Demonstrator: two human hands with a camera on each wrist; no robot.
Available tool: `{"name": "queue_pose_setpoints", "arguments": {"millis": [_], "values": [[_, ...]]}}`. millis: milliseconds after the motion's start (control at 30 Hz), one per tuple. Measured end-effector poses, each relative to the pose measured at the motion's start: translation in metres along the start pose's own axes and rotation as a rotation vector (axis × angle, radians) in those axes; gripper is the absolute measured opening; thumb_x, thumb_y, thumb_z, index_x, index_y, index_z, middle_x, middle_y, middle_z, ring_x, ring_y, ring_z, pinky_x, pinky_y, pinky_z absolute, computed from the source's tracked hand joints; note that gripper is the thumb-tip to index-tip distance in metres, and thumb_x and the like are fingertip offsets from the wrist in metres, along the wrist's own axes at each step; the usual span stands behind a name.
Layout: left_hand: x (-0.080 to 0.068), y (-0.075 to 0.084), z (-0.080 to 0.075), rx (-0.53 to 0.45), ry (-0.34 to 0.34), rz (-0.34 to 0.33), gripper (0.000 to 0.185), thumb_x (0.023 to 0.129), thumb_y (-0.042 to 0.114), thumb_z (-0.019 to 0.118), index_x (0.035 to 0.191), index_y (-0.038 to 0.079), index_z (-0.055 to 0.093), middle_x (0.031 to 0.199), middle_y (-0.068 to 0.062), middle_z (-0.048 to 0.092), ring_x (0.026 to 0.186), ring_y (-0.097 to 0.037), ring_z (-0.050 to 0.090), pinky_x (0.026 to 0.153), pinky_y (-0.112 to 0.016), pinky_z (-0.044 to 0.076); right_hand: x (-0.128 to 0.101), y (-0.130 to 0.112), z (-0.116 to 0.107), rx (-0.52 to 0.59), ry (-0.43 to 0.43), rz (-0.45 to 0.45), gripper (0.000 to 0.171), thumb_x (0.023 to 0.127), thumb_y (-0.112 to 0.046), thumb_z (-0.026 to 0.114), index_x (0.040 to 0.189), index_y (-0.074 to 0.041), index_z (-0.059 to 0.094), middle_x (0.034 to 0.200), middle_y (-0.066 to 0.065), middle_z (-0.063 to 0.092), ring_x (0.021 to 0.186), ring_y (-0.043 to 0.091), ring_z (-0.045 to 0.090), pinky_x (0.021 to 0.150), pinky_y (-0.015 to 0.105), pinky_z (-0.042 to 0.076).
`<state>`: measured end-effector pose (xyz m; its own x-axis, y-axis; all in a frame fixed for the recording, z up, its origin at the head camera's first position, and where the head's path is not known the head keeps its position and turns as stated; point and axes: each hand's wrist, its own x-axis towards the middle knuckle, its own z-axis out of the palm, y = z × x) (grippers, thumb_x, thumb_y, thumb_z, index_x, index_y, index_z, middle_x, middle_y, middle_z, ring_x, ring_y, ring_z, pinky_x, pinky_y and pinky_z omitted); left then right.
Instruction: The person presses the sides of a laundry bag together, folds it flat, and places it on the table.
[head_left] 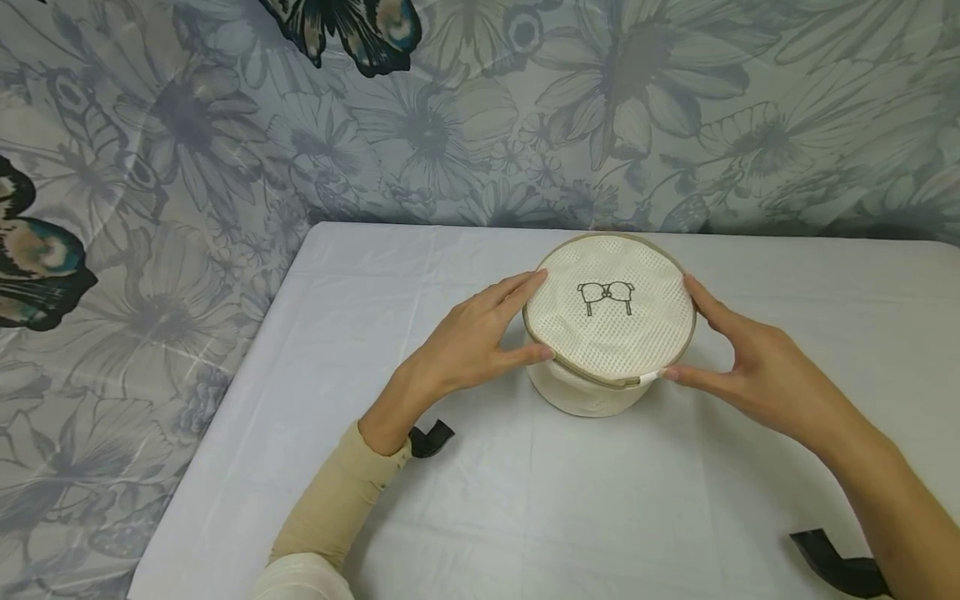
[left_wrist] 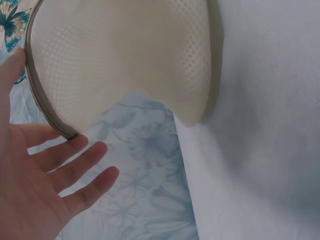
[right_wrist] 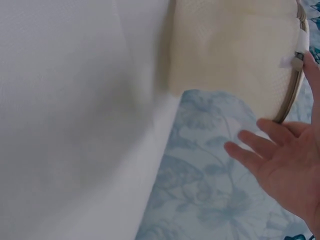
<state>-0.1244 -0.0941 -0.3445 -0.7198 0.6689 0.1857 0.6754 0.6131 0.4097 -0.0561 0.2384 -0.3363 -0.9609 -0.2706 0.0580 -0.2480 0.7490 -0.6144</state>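
A round cream mesh laundry bag (head_left: 611, 342) stands on the white-covered table, its top facing up with a pair of glasses drawn in dark lines. Around its upper rim runs a brown zipper (left_wrist: 45, 112), with a slider (right_wrist: 297, 62) and a white tab near the right thumb. My left hand (head_left: 468, 342) touches the left side of the rim, thumb toward the front and fingers farther back. On the opposite side, my right hand (head_left: 757, 367) touches the rim with spread thumb and fingers. Both wrist views show the other fingers extended below the rim.
White cloth covers the table (head_left: 420, 283), whose left edge slants across the head view. Behind and to the left hangs a floral curtain (head_left: 427, 133) with butterflies. Black straps (head_left: 840, 567) show at both wrists.
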Motion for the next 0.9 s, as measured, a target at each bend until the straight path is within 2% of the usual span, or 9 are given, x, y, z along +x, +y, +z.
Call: {"name": "queue_pose_setpoints", "arguments": {"millis": [100,167,267,300,400,467,600,700,900], "values": [[0.001,-0.001,0.002,0.004,-0.012,-0.007,0.095,0.089,0.065,0.06,0.16,0.018,0.019,0.16,-0.006,0.032,0.144,-0.021,0.035,0.114,-0.04,0.035,0.001,0.001,0.002,-0.025,0.005,-0.011,0.111,0.077,-0.033,0.087,0.16,-0.025,0.014,0.152,0.025,0.037,0.127,0.055,0.045,0.09,0.069,0.04],[0.001,-0.002,0.003,0.007,-0.017,-0.01,0.097,0.088,0.066,0.061,0.16,0.018,0.018,0.16,-0.004,0.032,0.144,-0.02,0.034,0.114,-0.038,0.034,0.001,0.001,0.003,-0.04,0.01,-0.009,0.111,0.076,-0.034,0.087,0.16,-0.023,0.015,0.15,0.027,0.038,0.122,0.053,0.05,0.087,0.067,0.043],[0.001,-0.003,0.006,0.015,-0.023,-0.014,0.099,0.086,0.068,0.062,0.16,0.018,0.019,0.16,-0.003,0.032,0.144,-0.019,0.035,0.115,-0.036,0.033,0.001,0.002,0.005,-0.073,0.012,-0.011,0.111,0.077,-0.035,0.087,0.16,-0.019,0.016,0.148,0.03,0.041,0.097,0.042,0.063,0.079,0.061,0.048],[0.002,-0.003,0.006,0.015,-0.023,-0.012,0.099,0.086,0.068,0.062,0.16,0.018,0.019,0.16,-0.003,0.032,0.143,-0.02,0.035,0.115,-0.037,0.033,0.001,0.002,0.006,-0.082,0.012,-0.011,0.11,0.077,-0.036,0.086,0.16,-0.018,0.016,0.147,0.03,0.041,0.088,0.037,0.062,0.077,0.058,0.048],[0.002,-0.004,0.008,0.018,-0.027,-0.012,0.1,0.086,0.067,0.063,0.16,0.016,0.02,0.159,-0.006,0.033,0.143,-0.021,0.036,0.114,-0.039,0.034,0.0,0.003,0.008,-0.099,0.012,-0.012,0.11,0.077,-0.037,0.086,0.16,-0.017,0.017,0.145,0.032,0.043,0.078,0.027,0.057,0.072,0.055,0.049],[0.002,-0.004,0.008,0.017,-0.034,-0.017,0.1,0.086,0.068,0.063,0.16,0.016,0.02,0.159,-0.006,0.033,0.143,-0.021,0.036,0.114,-0.04,0.034,0.0,0.003,0.009,-0.103,0.014,-0.016,0.11,0.077,-0.037,0.086,0.16,-0.017,0.017,0.145,0.032,0.043,0.078,0.027,0.058,0.072,0.055,0.049],[0.002,-0.003,0.009,0.021,-0.043,-0.034,0.1,0.085,0.068,0.063,0.16,0.019,0.019,0.16,-0.004,0.032,0.143,-0.02,0.036,0.114,-0.039,0.034,-0.001,0.004,0.011,-0.097,0.018,-0.023,0.11,0.077,-0.036,0.086,0.16,-0.017,0.017,0.146,0.03,0.043,0.091,0.045,0.065,0.072,0.06,0.05],[0.002,-0.004,0.01,0.026,-0.04,-0.04,0.1,0.085,0.068,0.064,0.16,0.019,0.02,0.16,-0.004,0.033,0.142,-0.02,0.038,0.113,-0.039,0.035,-0.002,0.005,0.013,-0.082,0.017,-0.026,0.11,0.078,-0.035,0.086,0.16,-0.017,0.017,0.147,0.029,0.042,0.106,0.056,0.059,0.074,0.064,0.051],[0.002,-0.005,0.012,0.001,-0.053,-0.06,0.1,0.084,0.068,0.065,0.16,0.02,0.021,0.159,-0.003,0.034,0.143,-0.018,0.036,0.113,-0.037,0.035,-0.002,0.007,0.017,-0.054,0.006,-0.032,0.108,0.079,-0.033,0.085,0.16,-0.014,0.016,0.15,0.029,0.037,0.104,0.058,0.06,0.074,0.062,0.053]]}}
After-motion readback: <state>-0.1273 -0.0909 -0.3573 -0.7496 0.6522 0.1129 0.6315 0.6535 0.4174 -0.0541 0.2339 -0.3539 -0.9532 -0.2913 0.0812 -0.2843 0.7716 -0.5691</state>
